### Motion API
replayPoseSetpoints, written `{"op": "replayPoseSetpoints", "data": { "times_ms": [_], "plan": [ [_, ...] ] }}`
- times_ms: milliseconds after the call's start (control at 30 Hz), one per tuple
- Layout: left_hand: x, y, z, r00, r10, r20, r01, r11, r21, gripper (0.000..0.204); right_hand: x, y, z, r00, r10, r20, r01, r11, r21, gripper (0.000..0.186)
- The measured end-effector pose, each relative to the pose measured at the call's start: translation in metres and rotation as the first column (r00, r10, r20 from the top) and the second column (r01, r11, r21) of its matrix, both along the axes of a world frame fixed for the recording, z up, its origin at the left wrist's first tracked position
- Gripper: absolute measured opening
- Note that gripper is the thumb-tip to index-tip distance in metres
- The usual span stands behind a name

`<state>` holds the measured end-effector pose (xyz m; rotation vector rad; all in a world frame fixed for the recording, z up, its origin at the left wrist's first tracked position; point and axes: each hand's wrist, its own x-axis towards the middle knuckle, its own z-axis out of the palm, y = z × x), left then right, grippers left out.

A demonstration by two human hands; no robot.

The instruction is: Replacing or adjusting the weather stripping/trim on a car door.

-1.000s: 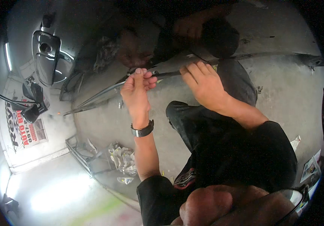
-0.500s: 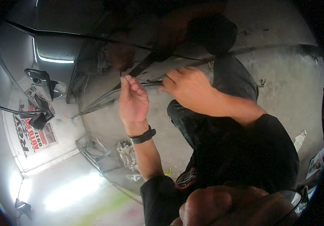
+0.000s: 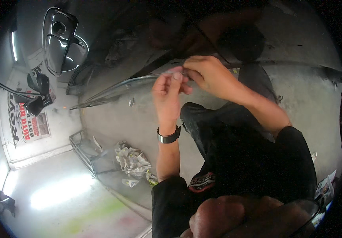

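My left hand (image 3: 168,88), with a dark watch (image 3: 169,136) on its wrist, is raised at the edge of a glossy black car panel (image 3: 147,35). Its thumb and fingertips close together beside my right hand (image 3: 206,71). The right fingers are bent and pressed together at the same spot, almost touching the left. Whatever is between the fingertips is too small or hidden to name. A long, thin grey and dark strip-like edge (image 3: 127,83) runs from the far left up to my left fingers, along the panel's border.
A glossy black mirror-like car part (image 3: 61,43) stands out at the upper left. Crumpled paper (image 3: 133,160) lies on the concrete floor (image 3: 115,119) beside a metal frame (image 3: 84,152). A printed banner (image 3: 28,115) hangs on the wall. My bent knee (image 3: 197,113) is close below my hands.
My left hand has moved right and slightly up, up against the right hand. The right hand has shifted a little right and up. The view has shifted too.
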<state>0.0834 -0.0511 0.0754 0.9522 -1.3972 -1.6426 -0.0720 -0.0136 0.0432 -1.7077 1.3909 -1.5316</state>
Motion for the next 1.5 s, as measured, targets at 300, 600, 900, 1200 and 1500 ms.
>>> {"op": "replayPoseSetpoints", "data": {
  "times_ms": [300, 600, 900, 1200, 1500],
  "plan": [
    [0.013, 0.004, -0.023, 0.820, 0.251, 0.514, 0.119, 0.804, -0.583, 0.044, 0.020, 0.014, -0.014, 0.783, -0.201, 0.588, 0.166, 0.980, 0.113, 0.013],
    [-0.004, 0.005, -0.005, 0.785, 0.258, 0.563, 0.245, 0.705, -0.666, 0.012, 0.018, 0.019, -0.020, 0.527, -0.150, 0.836, 0.171, 0.983, 0.068, 0.017],
    [-0.031, 0.001, 0.013, 0.933, 0.039, 0.359, 0.099, 0.928, -0.359, 0.015, 0.016, 0.027, -0.029, 0.644, -0.087, 0.760, 0.045, 0.996, 0.077, 0.027],
    [-0.043, -0.001, 0.048, 0.991, 0.109, 0.075, -0.072, 0.921, -0.383, 0.021, 0.017, 0.026, -0.031, 0.897, 0.005, 0.442, -0.026, 0.999, 0.042, 0.022],
    [0.016, -0.013, 0.015, 0.854, 0.343, 0.392, -0.069, 0.821, -0.567, 0.028, 0.022, 0.026, -0.031, 0.371, 0.104, 0.923, 0.041, 0.991, -0.128, 0.027]
  ]
}}
